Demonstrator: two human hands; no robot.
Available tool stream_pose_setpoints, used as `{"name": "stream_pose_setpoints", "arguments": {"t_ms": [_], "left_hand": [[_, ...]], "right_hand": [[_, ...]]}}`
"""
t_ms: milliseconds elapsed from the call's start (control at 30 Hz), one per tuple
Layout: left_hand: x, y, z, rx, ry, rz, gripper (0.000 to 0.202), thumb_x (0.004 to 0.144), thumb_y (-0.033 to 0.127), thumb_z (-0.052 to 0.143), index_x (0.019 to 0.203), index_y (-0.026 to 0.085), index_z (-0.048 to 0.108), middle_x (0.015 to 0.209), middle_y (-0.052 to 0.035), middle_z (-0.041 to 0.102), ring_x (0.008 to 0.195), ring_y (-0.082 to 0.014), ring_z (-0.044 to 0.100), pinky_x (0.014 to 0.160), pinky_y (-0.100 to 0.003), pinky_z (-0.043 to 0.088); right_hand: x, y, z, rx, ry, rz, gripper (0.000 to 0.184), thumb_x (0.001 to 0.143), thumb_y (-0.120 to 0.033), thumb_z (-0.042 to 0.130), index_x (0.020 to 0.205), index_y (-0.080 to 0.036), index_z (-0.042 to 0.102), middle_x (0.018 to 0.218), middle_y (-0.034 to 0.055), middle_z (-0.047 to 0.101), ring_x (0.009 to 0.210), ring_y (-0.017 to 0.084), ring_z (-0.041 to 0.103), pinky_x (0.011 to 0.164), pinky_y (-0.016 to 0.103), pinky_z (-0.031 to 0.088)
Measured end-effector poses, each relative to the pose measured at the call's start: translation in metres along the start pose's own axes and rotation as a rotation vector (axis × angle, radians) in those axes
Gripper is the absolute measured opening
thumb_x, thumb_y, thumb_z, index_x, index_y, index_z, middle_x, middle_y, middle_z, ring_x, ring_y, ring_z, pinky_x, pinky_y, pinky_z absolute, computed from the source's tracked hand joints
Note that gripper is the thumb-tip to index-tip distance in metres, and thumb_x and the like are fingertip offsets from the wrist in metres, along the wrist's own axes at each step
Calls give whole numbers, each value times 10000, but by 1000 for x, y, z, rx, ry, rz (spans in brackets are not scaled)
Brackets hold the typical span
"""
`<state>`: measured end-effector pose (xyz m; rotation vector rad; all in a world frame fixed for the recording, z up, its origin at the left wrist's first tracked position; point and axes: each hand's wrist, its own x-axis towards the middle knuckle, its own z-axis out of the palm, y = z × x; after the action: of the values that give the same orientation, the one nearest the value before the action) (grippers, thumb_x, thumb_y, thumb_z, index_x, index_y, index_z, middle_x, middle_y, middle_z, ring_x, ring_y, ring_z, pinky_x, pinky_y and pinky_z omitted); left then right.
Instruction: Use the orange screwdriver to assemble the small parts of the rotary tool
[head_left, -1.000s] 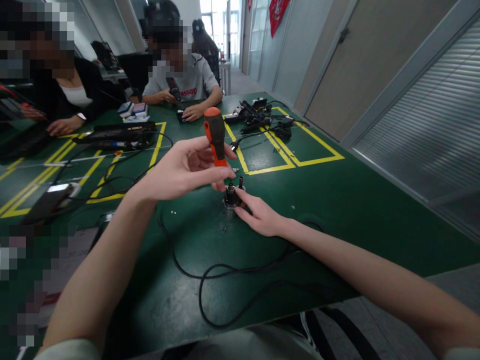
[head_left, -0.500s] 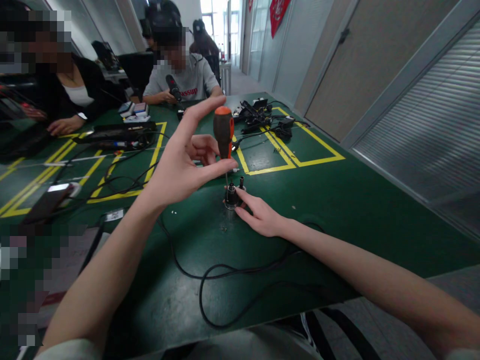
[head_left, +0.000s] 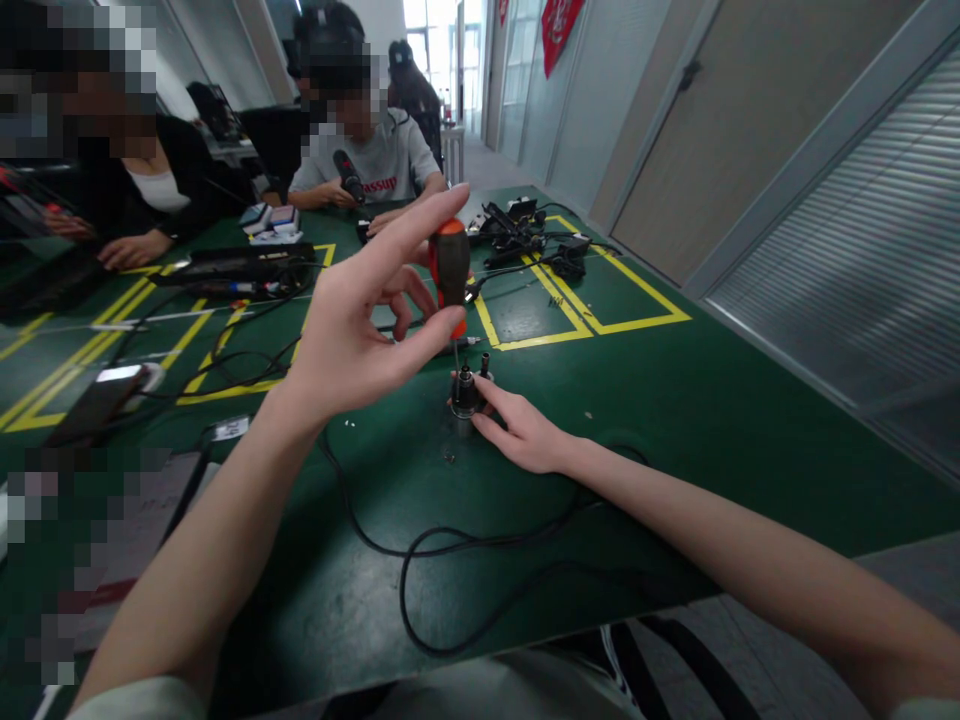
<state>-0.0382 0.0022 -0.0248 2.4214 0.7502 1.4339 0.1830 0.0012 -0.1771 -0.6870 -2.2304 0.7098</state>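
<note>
Green covering crossed by yellow tape lines (head_left: 600,322) is seen over the table (head_left: 697,410), at whose far end two other people are seated among cables and tools. Near the middle, a screwdriver (head_left: 451,268) is held upright by the left hand (head_left: 349,345). Its orange-and-black handle is pinched between thumb and curled fingers, while the index finger is stretched out above the cap. The thin shaft is pointed down into a small metal part (head_left: 463,386) standing on the table. That part is steadied by the right hand (head_left: 521,435), whose fingers are pressed together against its base on the near side; the thumb cannot be seen. A black cable (head_left: 420,550) is looped nearer the table edge. The screwdriver is judged light and rigid, best grasped at mid-handle. The part is judged small, hard and easily tipped, so it is best gripped low.
</note>
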Motion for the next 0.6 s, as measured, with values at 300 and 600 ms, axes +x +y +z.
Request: {"name": "stream_pose_setpoints", "arguments": {"t_ms": [300,600], "left_hand": [[1,-2,-3,4,19,-8,605,825,275,832,1388,337,621,1340,-50,663,750,-129,667,523,-248,472],[4,7,0,-10,9,3,456,919,231,731,1358,270,614,1369,-98,656,1161,-225,699,848,-305,605]], "right_hand": [[0,0,1,-18,5,-13,559,1052,-216,441,1601,-170,344,1362,183,692,1144,299,715,974,494,596],[-2,1,0,-30,12,-2,537,1063,-241,445,1590,-185,358,1312,171,714,990,270,733,875,451,613]]}}
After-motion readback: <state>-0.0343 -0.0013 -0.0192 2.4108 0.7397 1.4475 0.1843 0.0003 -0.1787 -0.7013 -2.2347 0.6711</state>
